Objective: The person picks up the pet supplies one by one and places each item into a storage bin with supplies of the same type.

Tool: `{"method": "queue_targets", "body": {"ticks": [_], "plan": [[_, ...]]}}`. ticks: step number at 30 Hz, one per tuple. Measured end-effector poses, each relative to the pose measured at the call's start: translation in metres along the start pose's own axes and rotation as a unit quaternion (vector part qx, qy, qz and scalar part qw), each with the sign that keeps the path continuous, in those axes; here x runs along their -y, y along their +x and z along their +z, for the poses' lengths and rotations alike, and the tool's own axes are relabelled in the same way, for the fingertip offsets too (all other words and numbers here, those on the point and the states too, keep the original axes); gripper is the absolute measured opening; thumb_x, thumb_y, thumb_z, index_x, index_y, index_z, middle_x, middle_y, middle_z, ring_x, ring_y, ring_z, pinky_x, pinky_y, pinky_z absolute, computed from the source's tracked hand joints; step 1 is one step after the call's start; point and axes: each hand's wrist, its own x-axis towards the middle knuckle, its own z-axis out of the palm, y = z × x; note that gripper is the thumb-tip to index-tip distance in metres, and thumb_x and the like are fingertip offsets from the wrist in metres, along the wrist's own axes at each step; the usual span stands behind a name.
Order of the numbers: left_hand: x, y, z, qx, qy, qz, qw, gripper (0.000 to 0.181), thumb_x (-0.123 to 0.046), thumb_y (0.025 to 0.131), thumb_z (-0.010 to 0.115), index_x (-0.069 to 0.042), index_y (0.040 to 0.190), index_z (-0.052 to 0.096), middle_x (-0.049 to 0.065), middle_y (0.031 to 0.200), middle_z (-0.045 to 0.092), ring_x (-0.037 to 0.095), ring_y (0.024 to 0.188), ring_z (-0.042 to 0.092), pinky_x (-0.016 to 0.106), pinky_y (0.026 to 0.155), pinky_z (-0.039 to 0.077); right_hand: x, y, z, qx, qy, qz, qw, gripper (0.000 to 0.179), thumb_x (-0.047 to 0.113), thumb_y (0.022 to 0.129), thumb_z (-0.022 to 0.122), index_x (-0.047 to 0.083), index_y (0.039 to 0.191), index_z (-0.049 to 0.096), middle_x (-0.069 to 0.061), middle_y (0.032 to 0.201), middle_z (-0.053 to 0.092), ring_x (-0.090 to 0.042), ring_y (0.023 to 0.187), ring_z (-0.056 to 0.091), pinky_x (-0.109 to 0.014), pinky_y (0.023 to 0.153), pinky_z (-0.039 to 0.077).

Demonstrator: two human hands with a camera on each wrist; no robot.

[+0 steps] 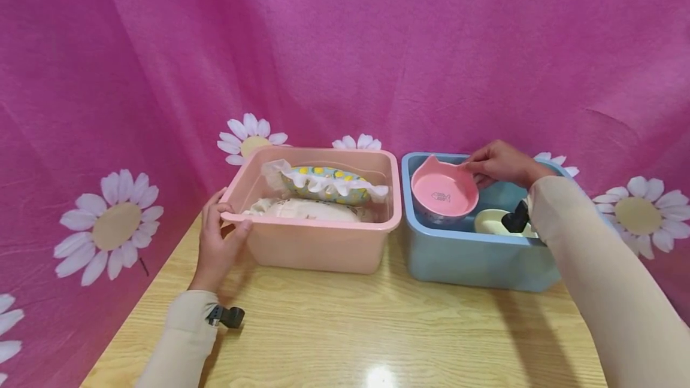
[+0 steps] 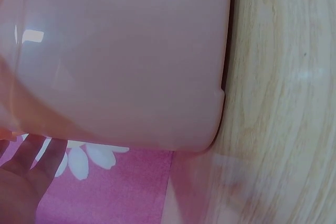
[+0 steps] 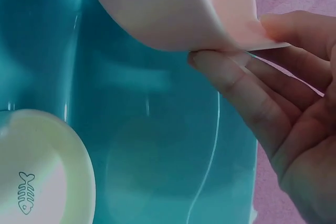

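Note:
My right hand (image 1: 501, 163) pinches the rim of a pink cat-eared pet bowl (image 1: 445, 189), which has a fishbone drawing inside. The bowl is over the left part of a blue bin (image 1: 480, 259). Lower in that bin lies a pale yellow bowl (image 3: 47, 182), also marked with a fishbone. At the left, my left hand (image 1: 218, 244) grips the near left corner of a pink bin (image 1: 318, 247), thumb on the front of the rim. Inside the pink bin are a blue-and-yellow lemon-print fabric item (image 1: 326, 185) with white ruffles and a cream fabric item (image 1: 304, 210).
Both bins stand side by side on a light wooden table (image 1: 323, 322), with a narrow gap between them. A magenta cloth (image 1: 345, 47) with white daisies hangs behind and along the sides. Small black cameras are strapped to both wrists.

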Motion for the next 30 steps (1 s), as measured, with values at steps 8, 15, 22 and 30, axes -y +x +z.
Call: {"method": "queue_targets", "body": {"ticks": [8, 15, 22, 30], "plan": [[0.024, 0.004, 0.003, -0.01, -0.003, 0.02, 0.9998, 0.035, -0.016, 0.085, 0.068, -0.001, 0.107, 0.045, -0.008, 0.15, 0.032, 0.019, 0.129, 0.041, 0.027, 0.089, 0.046, -0.009, 0.006, 0.002, 0.023, 0.005, 0.011, 0.9997, 0.034, 0.015, 0.094, 0.061, -0.01, 0.117, 0.063, -0.018, 0.094, 0.072, -0.028, 0.08, 0.071, -0.037, 0.071, 0.057], [0.023, 0.004, 0.001, -0.011, -0.003, 0.02, 0.9997, 0.036, -0.016, 0.084, 0.068, -0.001, 0.107, 0.046, -0.008, 0.149, 0.033, 0.02, 0.129, 0.041, 0.026, 0.089, 0.046, -0.017, 0.011, 0.008, 0.045, 0.017, 0.012, 0.9988, 0.033, 0.011, 0.095, 0.057, -0.014, 0.116, 0.061, -0.021, 0.092, 0.071, -0.029, 0.078, 0.071, -0.039, 0.07, 0.058], [-0.002, 0.001, 0.002, -0.009, 0.0, 0.007, 0.9999, 0.036, -0.013, 0.084, 0.066, 0.004, 0.107, 0.044, 0.002, 0.151, 0.032, 0.025, 0.129, 0.041, 0.026, 0.09, 0.045, -0.018, 0.011, 0.015, 0.057, -0.013, 0.016, 0.9982, 0.031, 0.01, 0.093, 0.058, -0.015, 0.11, 0.063, -0.021, 0.085, 0.071, -0.028, 0.073, 0.07, -0.039, 0.067, 0.058], [-0.002, -0.001, 0.003, -0.014, -0.005, 0.009, 0.9999, 0.037, -0.012, 0.084, 0.065, 0.005, 0.109, 0.043, 0.002, 0.15, 0.033, 0.023, 0.129, 0.041, 0.029, 0.091, 0.045, -0.019, 0.013, 0.017, 0.055, -0.028, 0.03, 0.9976, 0.032, 0.013, 0.092, 0.06, -0.013, 0.111, 0.064, -0.02, 0.086, 0.071, -0.027, 0.075, 0.07, -0.039, 0.068, 0.058]]}}
